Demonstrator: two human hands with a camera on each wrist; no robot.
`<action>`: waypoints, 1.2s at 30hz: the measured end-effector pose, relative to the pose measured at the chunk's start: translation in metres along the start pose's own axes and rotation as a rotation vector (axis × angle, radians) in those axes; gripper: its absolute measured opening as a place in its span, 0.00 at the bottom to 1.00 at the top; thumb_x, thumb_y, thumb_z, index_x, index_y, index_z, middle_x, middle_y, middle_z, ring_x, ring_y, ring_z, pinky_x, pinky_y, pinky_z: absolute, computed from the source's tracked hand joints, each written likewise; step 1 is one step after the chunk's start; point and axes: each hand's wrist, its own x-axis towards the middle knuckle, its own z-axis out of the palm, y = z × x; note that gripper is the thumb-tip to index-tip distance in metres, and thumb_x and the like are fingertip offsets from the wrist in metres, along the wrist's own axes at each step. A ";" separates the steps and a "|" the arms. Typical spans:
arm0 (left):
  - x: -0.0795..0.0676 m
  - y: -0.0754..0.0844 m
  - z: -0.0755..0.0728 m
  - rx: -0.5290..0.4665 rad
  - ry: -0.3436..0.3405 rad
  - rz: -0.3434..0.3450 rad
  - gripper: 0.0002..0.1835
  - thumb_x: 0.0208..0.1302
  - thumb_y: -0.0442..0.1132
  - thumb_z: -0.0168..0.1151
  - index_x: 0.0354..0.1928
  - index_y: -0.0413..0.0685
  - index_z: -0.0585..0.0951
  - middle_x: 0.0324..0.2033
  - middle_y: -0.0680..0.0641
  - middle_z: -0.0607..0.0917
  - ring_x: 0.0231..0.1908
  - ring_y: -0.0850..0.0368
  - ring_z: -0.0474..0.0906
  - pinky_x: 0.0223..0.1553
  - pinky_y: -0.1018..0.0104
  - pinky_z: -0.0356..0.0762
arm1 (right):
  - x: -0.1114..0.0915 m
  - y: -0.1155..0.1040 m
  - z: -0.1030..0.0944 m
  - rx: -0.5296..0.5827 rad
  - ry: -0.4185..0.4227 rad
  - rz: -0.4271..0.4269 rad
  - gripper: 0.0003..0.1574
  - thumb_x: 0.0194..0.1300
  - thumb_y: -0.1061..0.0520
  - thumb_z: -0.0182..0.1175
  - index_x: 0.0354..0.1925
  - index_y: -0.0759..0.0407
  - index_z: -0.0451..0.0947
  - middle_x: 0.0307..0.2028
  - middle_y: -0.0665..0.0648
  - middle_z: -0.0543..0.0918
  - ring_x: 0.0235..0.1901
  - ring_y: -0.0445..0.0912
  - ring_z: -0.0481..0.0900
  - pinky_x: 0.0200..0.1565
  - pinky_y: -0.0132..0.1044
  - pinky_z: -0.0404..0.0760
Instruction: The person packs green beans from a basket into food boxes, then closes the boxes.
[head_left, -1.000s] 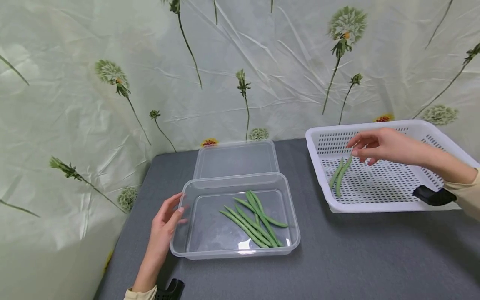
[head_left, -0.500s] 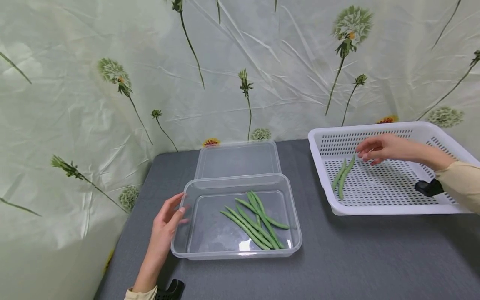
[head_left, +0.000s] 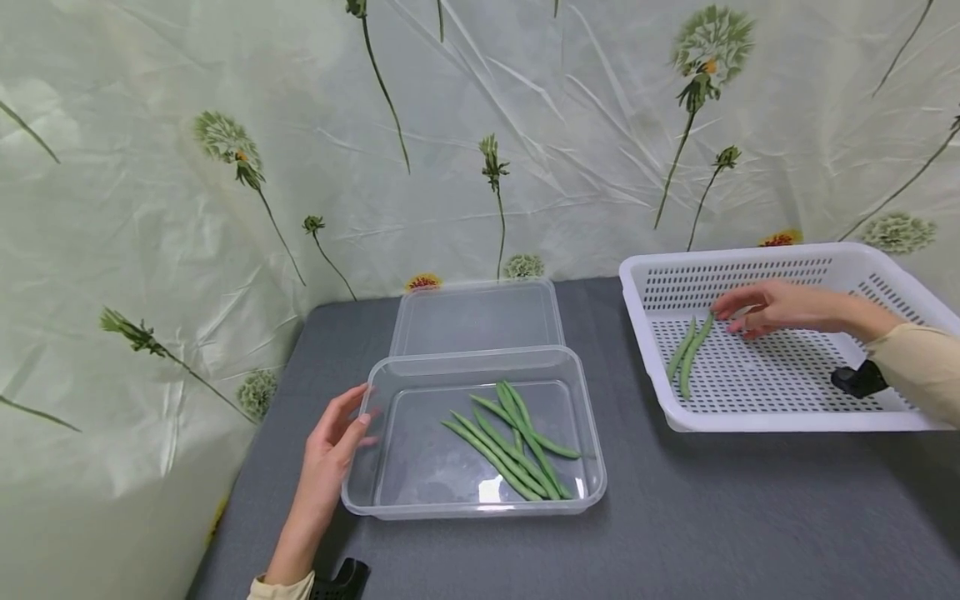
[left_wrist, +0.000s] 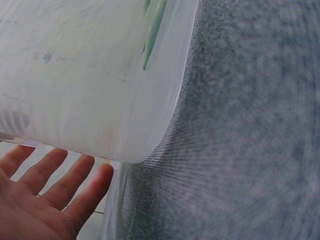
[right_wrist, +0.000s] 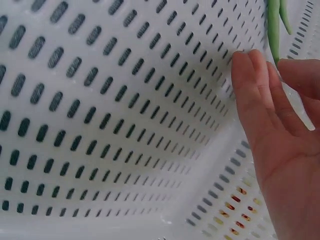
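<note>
My left hand rests its fingers against the left wall of a clear plastic container. In the left wrist view the fingers are spread along the container's side. Several green beans lie inside, toward its right. On the right, my right hand reaches into a white perforated basket. Its thumb and fingertips pinch the upper end of a green bean on the basket floor. A second green bean lies close along its left side.
Behind the container a clear lid lies flat on the grey cloth-covered table. A plastic sheet with a flower print hangs along the back and left.
The right hand drew slightly away from the bean's end, then came back to it with its fingertips. The left hand stays at the container, and the view shifts slightly.
</note>
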 end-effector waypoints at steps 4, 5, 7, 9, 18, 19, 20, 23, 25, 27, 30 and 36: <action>0.000 0.000 0.000 0.001 -0.001 -0.005 0.22 0.76 0.37 0.52 0.69 0.47 0.69 0.65 0.44 0.73 0.56 0.53 0.77 0.44 0.63 0.81 | 0.002 0.003 0.002 0.065 -0.038 0.007 0.36 0.69 0.67 0.54 0.70 0.76 0.55 0.67 0.78 0.59 0.51 0.51 0.80 0.49 0.45 0.81; 0.000 0.000 0.000 0.000 -0.001 -0.006 0.22 0.76 0.36 0.52 0.69 0.47 0.69 0.65 0.45 0.73 0.56 0.53 0.77 0.44 0.62 0.81 | 0.003 0.003 0.002 0.085 -0.054 0.008 0.37 0.70 0.66 0.54 0.71 0.75 0.54 0.68 0.78 0.57 0.52 0.51 0.79 0.50 0.44 0.81; 0.000 0.001 0.001 -0.001 -0.002 -0.006 0.22 0.76 0.36 0.52 0.69 0.47 0.69 0.65 0.44 0.73 0.56 0.52 0.77 0.44 0.62 0.81 | 0.004 0.004 0.004 0.124 -0.082 0.015 0.39 0.71 0.64 0.54 0.73 0.73 0.51 0.70 0.76 0.54 0.54 0.51 0.78 0.52 0.44 0.80; -0.001 0.000 0.001 0.002 -0.005 -0.005 0.22 0.76 0.36 0.52 0.69 0.47 0.68 0.65 0.44 0.73 0.56 0.53 0.77 0.44 0.62 0.81 | 0.006 0.005 0.004 0.172 -0.115 0.012 0.39 0.72 0.65 0.53 0.73 0.73 0.48 0.71 0.74 0.53 0.55 0.51 0.77 0.54 0.45 0.79; -0.001 0.000 0.000 -0.006 -0.005 0.002 0.22 0.76 0.39 0.52 0.69 0.47 0.68 0.65 0.44 0.72 0.56 0.52 0.77 0.44 0.62 0.81 | 0.012 0.006 0.006 0.195 -0.192 -0.022 0.34 0.73 0.65 0.51 0.74 0.63 0.56 0.66 0.54 0.63 0.51 0.48 0.77 0.51 0.44 0.80; -0.001 0.000 0.000 -0.005 -0.005 0.001 0.22 0.76 0.39 0.52 0.69 0.47 0.68 0.65 0.44 0.73 0.56 0.53 0.77 0.44 0.62 0.81 | 0.012 0.006 0.006 0.187 -0.191 -0.018 0.35 0.73 0.65 0.51 0.74 0.63 0.56 0.67 0.56 0.62 0.51 0.48 0.77 0.50 0.44 0.80; -0.001 0.000 0.000 -0.005 -0.004 -0.001 0.22 0.76 0.39 0.52 0.69 0.47 0.68 0.65 0.44 0.73 0.56 0.53 0.77 0.44 0.63 0.81 | 0.012 0.005 0.006 0.178 -0.189 -0.012 0.35 0.73 0.65 0.52 0.74 0.63 0.56 0.68 0.59 0.61 0.50 0.48 0.77 0.50 0.45 0.81; -0.001 0.000 0.001 -0.001 -0.002 -0.007 0.22 0.76 0.38 0.53 0.69 0.47 0.68 0.65 0.44 0.73 0.56 0.55 0.77 0.44 0.63 0.81 | 0.012 0.003 0.008 0.163 -0.177 0.001 0.35 0.73 0.65 0.52 0.74 0.65 0.55 0.70 0.68 0.54 0.49 0.47 0.77 0.49 0.45 0.81; -0.001 0.000 0.001 -0.001 0.001 -0.011 0.22 0.76 0.39 0.53 0.69 0.47 0.69 0.65 0.44 0.73 0.55 0.55 0.78 0.44 0.63 0.81 | 0.010 0.001 0.010 0.160 -0.162 0.001 0.35 0.73 0.64 0.52 0.74 0.67 0.54 0.71 0.74 0.50 0.51 0.45 0.77 0.50 0.46 0.81; -0.001 0.000 0.001 -0.002 0.003 -0.013 0.22 0.75 0.39 0.53 0.69 0.48 0.69 0.65 0.45 0.73 0.55 0.55 0.78 0.43 0.63 0.81 | 0.010 -0.001 0.011 0.170 -0.142 -0.008 0.35 0.74 0.63 0.51 0.73 0.68 0.53 0.72 0.75 0.48 0.54 0.44 0.76 0.51 0.47 0.80; -0.001 0.000 0.001 -0.002 0.005 -0.010 0.22 0.75 0.38 0.53 0.69 0.47 0.69 0.65 0.45 0.73 0.55 0.54 0.78 0.43 0.62 0.81 | 0.010 -0.004 0.013 0.206 -0.118 -0.030 0.34 0.74 0.63 0.51 0.73 0.69 0.53 0.72 0.72 0.51 0.57 0.44 0.76 0.54 0.48 0.78; -0.001 0.000 0.001 0.003 0.006 -0.004 0.22 0.75 0.37 0.53 0.69 0.47 0.69 0.65 0.44 0.73 0.55 0.54 0.78 0.43 0.63 0.81 | 0.010 -0.014 0.020 0.295 -0.107 -0.106 0.31 0.73 0.67 0.49 0.71 0.68 0.57 0.67 0.56 0.63 0.60 0.48 0.76 0.58 0.51 0.74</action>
